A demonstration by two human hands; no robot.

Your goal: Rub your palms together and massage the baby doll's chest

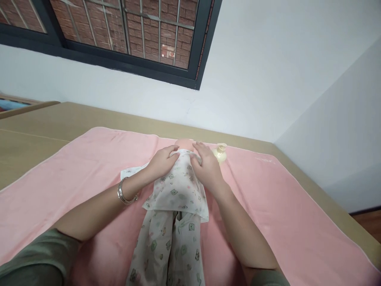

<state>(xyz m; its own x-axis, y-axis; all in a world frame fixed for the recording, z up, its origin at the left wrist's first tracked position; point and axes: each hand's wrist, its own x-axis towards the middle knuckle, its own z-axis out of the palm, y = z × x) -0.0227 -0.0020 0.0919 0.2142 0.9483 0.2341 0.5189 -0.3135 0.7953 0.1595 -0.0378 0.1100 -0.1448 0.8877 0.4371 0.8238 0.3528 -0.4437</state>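
Observation:
A small doll-like figure lies on its back, its rounded pinkish head at the far end. It is dressed in a white printed shirt and matching trousers. My left hand rests at the shirt's left shoulder, fingers stretched toward the collar and thumb apart. Along the right shoulder lies my right hand, its fingertips beside the head and its thumb on the fabric. Neither hand shows a clear grip on the cloth. The figure's arms and most of its head are hidden.
A pale yellow bottle lies just right of my right hand. Beneath everything spreads a pink blanket on a tan surface. A white wall and a dark-framed window with bars bound the far side.

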